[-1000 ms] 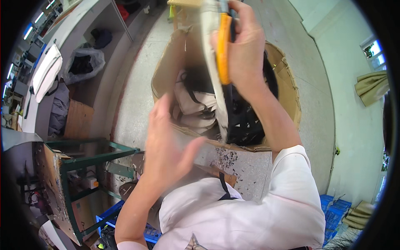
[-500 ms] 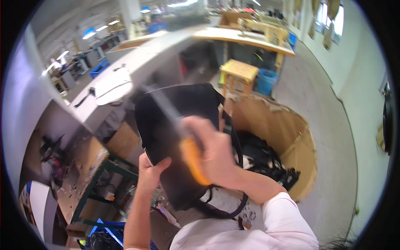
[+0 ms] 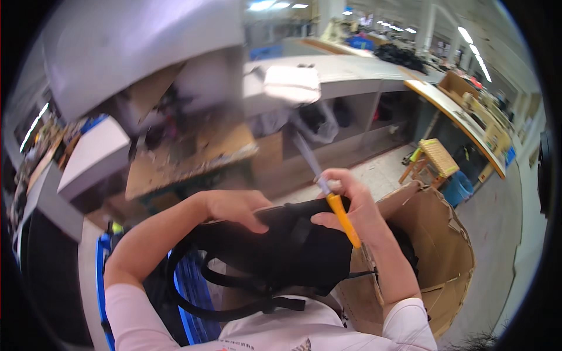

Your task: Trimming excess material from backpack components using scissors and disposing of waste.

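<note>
Black bag (image 3: 287, 251) lies in left grip (image 3: 237, 207), orange-handled tool (image 3: 342, 219) in right grip (image 3: 358, 202).

black bag (image 3: 316, 248): 1 | orange-handled tool (image 3: 342, 219): 1 | cardboard box (image 3: 442, 251): 1 | stool (image 3: 439, 156): 1 | blue bin (image 3: 458, 189): 1

At the far right, a wooden stool (image 3: 441, 159) stands beside a blue bucket (image 3: 458, 189), near an orange-edged desk (image 3: 440, 104).

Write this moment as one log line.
left hand: gripping black bag | right hand: holding orange-handled tool | cardboard box: right of bag
</note>
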Demonstrator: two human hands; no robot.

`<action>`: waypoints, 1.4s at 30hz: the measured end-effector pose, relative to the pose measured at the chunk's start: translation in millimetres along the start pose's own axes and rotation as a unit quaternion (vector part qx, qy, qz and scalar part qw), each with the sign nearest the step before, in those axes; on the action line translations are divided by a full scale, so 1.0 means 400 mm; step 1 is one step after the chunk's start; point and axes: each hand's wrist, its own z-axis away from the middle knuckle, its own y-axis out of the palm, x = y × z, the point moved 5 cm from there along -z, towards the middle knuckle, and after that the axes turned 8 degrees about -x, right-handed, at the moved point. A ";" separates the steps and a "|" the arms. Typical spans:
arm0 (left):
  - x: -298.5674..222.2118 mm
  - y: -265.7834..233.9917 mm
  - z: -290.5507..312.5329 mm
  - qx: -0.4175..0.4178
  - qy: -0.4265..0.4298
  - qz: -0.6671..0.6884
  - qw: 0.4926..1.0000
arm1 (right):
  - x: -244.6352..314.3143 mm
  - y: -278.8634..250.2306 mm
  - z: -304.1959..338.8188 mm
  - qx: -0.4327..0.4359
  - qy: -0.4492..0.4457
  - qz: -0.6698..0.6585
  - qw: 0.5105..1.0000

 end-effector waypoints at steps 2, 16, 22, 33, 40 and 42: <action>0.089 0.006 -0.006 -0.002 -0.024 -0.013 1.000 | -0.078 0.048 0.017 0.026 0.036 0.026 0.999; 0.636 -0.034 0.329 -0.549 0.169 0.367 0.732 | -0.298 0.082 0.057 -0.058 0.259 -0.175 0.948; 0.610 -0.037 0.300 -0.615 0.115 0.221 0.748 | -0.258 0.101 0.044 -0.081 0.228 -0.171 0.955; 0.581 -0.215 0.526 -0.686 0.055 0.025 0.725 | -0.294 0.330 0.182 -0.103 0.287 -0.318 0.898; 0.632 -0.181 0.360 -0.561 0.103 0.203 0.796 | -0.335 0.295 0.204 -0.095 0.344 -0.271 0.894; 0.620 -0.192 0.356 -0.577 0.145 0.192 0.780 | -0.324 0.252 0.184 -0.024 0.289 -0.141 0.947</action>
